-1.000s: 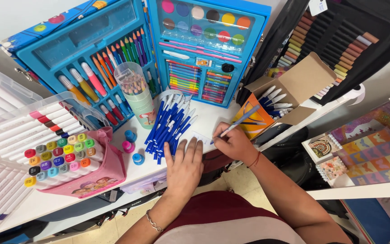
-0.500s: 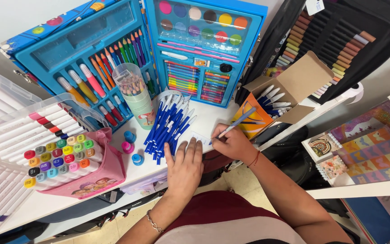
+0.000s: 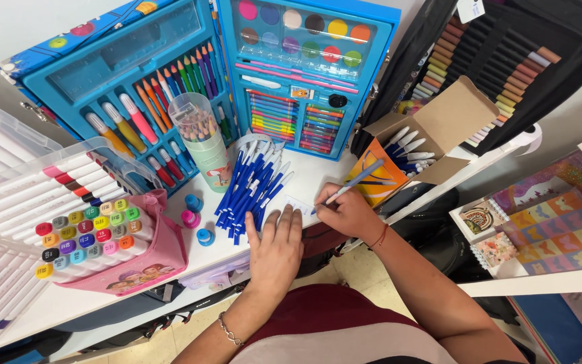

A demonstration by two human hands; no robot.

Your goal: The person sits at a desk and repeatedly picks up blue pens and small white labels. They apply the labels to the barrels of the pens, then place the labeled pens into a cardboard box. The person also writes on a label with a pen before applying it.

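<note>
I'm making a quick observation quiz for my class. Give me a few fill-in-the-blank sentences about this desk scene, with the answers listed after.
1. The right hand holds a ____ pen with its tip on the small paper.
2. The left hand lies ____ on the table, beside the pile of pens.
3. The wrist of the left hand wears a ____.
4. The marker case at the left is ____.

Missing words: blue; flat; bracelet; pink

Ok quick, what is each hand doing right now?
Left hand: open, lying flat on the small white paper, holding nothing.
Right hand: closed around a slim blue plastic pen, its tip on the paper.
</note>
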